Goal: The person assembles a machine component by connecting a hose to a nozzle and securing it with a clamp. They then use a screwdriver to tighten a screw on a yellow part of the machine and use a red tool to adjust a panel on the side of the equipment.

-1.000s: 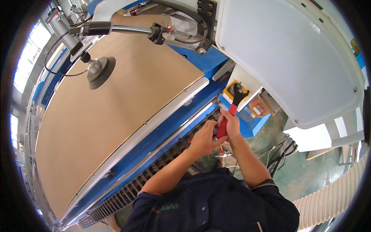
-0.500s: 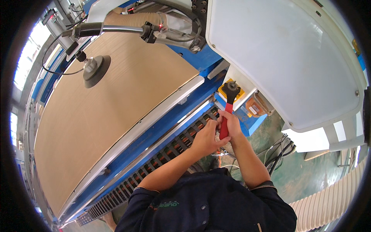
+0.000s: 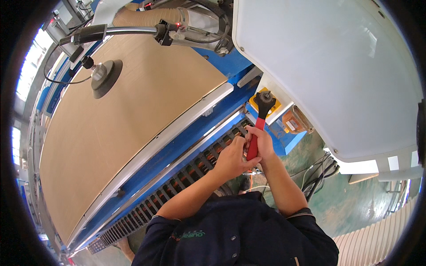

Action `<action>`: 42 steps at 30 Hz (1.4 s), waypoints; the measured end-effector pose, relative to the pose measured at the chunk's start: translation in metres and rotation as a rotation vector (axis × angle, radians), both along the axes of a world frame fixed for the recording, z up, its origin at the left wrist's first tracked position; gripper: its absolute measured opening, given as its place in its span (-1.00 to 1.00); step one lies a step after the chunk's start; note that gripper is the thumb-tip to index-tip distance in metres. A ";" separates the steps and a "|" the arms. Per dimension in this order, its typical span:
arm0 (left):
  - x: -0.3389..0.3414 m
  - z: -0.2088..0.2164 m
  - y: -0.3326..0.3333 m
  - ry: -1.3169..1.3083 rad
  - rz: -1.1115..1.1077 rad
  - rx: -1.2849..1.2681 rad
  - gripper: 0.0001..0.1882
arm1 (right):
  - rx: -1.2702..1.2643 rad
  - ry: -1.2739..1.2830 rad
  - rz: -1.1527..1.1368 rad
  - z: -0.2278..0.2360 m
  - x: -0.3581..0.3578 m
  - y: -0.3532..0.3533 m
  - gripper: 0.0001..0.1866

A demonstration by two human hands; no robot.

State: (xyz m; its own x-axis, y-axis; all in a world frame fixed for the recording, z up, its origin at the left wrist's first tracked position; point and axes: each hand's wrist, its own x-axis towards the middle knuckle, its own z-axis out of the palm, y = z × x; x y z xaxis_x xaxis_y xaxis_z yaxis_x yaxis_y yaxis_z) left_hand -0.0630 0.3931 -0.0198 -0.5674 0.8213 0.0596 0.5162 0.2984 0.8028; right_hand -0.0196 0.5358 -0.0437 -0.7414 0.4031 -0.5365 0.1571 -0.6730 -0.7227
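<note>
A wrench with a red handle (image 3: 253,147) and a black head is gripped in both hands. My right hand (image 3: 264,145) wraps the handle from the right side. My left hand (image 3: 231,156) is closed against its lower part from the left, and the thumbs come close together near the handle's end. The head of the wrench sits around a round metal fitting (image 3: 266,95) with a thin tip. That fitting stands in a yellow square holder (image 3: 276,106) on a white machine ledge. Fingers partly hide the middle of the handle.
At left lies a large wood-coloured board (image 3: 133,97) on a blue machine bed, with a suction cup (image 3: 106,79) above it. A cable chain (image 3: 177,181) runs along the bed. The white machine cover (image 3: 328,75) overhangs at right. Black cables (image 3: 323,177) lie on the floor.
The handle's lower end has swung slightly to the left, with both hands still on it. The wrench head stays around the metal fitting. My view has shifted a little.
</note>
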 end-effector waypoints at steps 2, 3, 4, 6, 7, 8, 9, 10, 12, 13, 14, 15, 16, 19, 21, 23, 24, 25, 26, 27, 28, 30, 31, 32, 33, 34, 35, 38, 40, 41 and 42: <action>0.001 0.002 0.000 -0.005 -0.002 -0.025 -0.36 | 0.012 0.004 -0.011 -0.003 0.001 0.001 -0.62; 0.001 0.002 0.000 0.014 0.001 -0.005 -0.36 | 0.010 0.001 -0.009 -0.001 0.001 0.000 -0.63; 0.002 0.002 0.000 0.032 0.004 0.015 -0.36 | 0.008 -0.001 -0.008 0.003 0.002 0.000 -0.63; 0.005 0.002 0.001 0.050 0.009 0.041 -0.37 | -0.017 -0.008 -0.007 0.009 0.005 0.000 -0.63; 0.007 0.003 0.003 0.048 0.010 0.047 -0.37 | -0.040 -0.012 -0.007 0.011 0.006 0.001 -0.63; 0.008 0.004 0.004 0.046 0.011 0.053 -0.37 | -0.063 -0.017 -0.007 0.012 0.007 0.002 -0.63; 0.009 0.004 0.005 0.028 0.021 0.051 -0.37 | -0.040 -0.008 -0.009 0.009 0.007 0.004 -0.63; 0.010 0.004 0.007 0.010 0.031 0.048 -0.37 | -0.018 0.000 -0.012 0.004 0.006 0.005 -0.64; 0.011 0.004 0.008 -0.020 0.052 0.027 -0.36 | 0.003 0.009 -0.012 0.001 0.004 0.007 -0.64; 0.010 0.004 0.008 -0.032 0.063 0.009 -0.35 | 0.002 0.010 -0.010 0.000 0.002 0.006 -0.64; 0.009 0.004 0.007 -0.044 0.074 -0.009 -0.34 | 0.000 0.011 -0.009 0.000 0.001 0.005 -0.64; 0.007 0.001 0.006 -0.041 0.074 0.000 -0.34 | -0.016 0.003 -0.009 0.003 0.000 0.003 -0.65; 0.006 -0.004 0.004 -0.038 0.074 0.009 -0.34 | -0.031 -0.004 -0.009 0.007 -0.001 0.000 -0.65; -0.001 -0.005 -0.003 -0.054 0.077 0.006 -0.36 | -0.042 0.001 -0.043 0.005 -0.007 -0.007 -0.64; -0.001 -0.007 -0.005 -0.065 0.088 0.029 -0.39 | -0.095 0.016 -0.043 -0.006 -0.011 -0.008 -0.65; 0.000 -0.015 -0.007 -0.068 0.110 0.087 -0.41 | -0.098 0.030 -0.038 -0.010 -0.013 -0.008 -0.64; 0.003 -0.015 -0.006 -0.046 0.139 0.102 -0.43 | -0.105 0.015 -0.042 -0.008 -0.012 -0.008 -0.63; 0.006 -0.015 -0.003 -0.023 0.168 0.117 -0.45 | -0.112 -0.001 -0.046 -0.006 -0.012 -0.008 -0.62; 0.009 -0.015 -0.001 0.000 0.198 0.131 -0.47 | -0.124 0.029 -0.042 -0.007 -0.015 -0.009 -0.62; 0.012 -0.016 0.002 0.008 0.255 0.180 -0.50 | -0.133 0.057 -0.042 -0.006 -0.018 -0.009 -0.62; 0.016 -0.018 0.004 0.017 0.312 0.230 -0.52 | -0.141 0.086 -0.041 -0.006 -0.021 -0.010 -0.62; 0.015 -0.023 0.009 0.020 0.408 0.333 -0.63 | -0.203 0.124 -0.070 -0.005 -0.024 -0.016 -0.62; 0.012 -0.024 0.011 -0.009 0.417 0.408 -0.64 | -0.233 0.144 -0.084 -0.004 -0.026 -0.019 -0.62; 0.008 -0.023 0.014 -0.038 0.426 0.483 -0.66 | -0.264 0.114 -0.129 -0.001 -0.028 -0.020 -0.62; 0.007 -0.022 0.017 -0.072 0.442 0.555 -0.67 | -0.270 0.127 -0.133 -0.006 -0.028 -0.020 -0.63; 0.006 -0.015 0.021 -0.121 0.457 0.555 -0.73 | -0.276 0.140 -0.136 -0.013 -0.029 -0.020 -0.63; 0.005 -0.014 0.024 -0.086 0.442 0.536 -0.75 | -0.282 0.154 -0.137 -0.017 -0.030 -0.019 -0.64; -0.001 -0.013 0.035 -0.037 0.421 0.497 -0.82 | -0.316 0.157 -0.197 -0.023 -0.028 -0.021 -0.70; 0.002 -0.015 0.032 -0.085 0.437 0.474 -0.88 | -0.268 0.153 -0.249 -0.026 -0.026 -0.024 -0.72; 0.003 -0.017 0.033 -0.109 0.445 0.463 -0.88 | -0.247 0.133 -0.256 -0.029 -0.025 -0.023 -0.72; 0.000 -0.019 0.036 -0.031 0.465 0.517 -0.90 | -0.228 0.114 -0.267 -0.030 -0.027 -0.023 -0.73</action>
State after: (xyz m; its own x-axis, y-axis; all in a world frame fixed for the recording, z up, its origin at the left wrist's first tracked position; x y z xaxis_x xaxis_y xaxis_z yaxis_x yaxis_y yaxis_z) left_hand -0.0632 0.4287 -0.0384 -0.8611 0.3629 0.3561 0.4024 0.0582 0.9136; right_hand -0.0469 0.5126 -0.0738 -0.6862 0.4698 -0.5554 -0.1184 -0.8255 -0.5519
